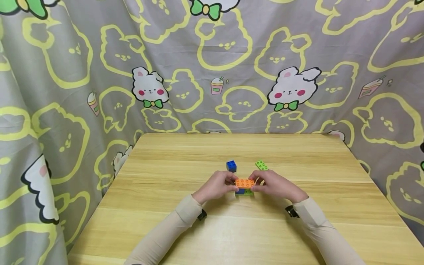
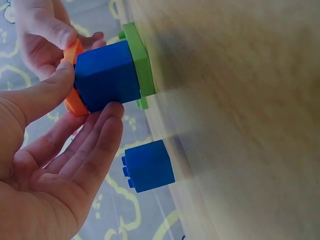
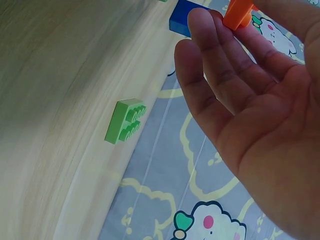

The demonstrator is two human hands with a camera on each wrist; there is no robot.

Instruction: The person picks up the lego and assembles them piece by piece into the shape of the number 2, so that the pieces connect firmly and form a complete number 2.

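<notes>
Both hands hold an orange toy building brick [image 1: 244,183], flat and studded, level over a small stack. My left hand [image 1: 216,186] pinches its left end between thumb and fingers. On the right end, my right hand [image 1: 275,184] has its thumb and index finger; its other fingers are extended in the right wrist view. Directly beneath, a blue block [image 2: 107,75] stands on a flat green brick [image 2: 142,62]. In the left wrist view the orange brick lies against the blue block's top, at its studs. The left fingertips are also right at the blue block's side.
A second blue block [image 1: 231,166] stands on the wooden table [image 1: 165,162] just beyond the left hand. Another flat green brick [image 1: 261,165] lies studs up beyond the right hand. A patterned curtain [image 1: 185,95] hangs behind the table and along its sides.
</notes>
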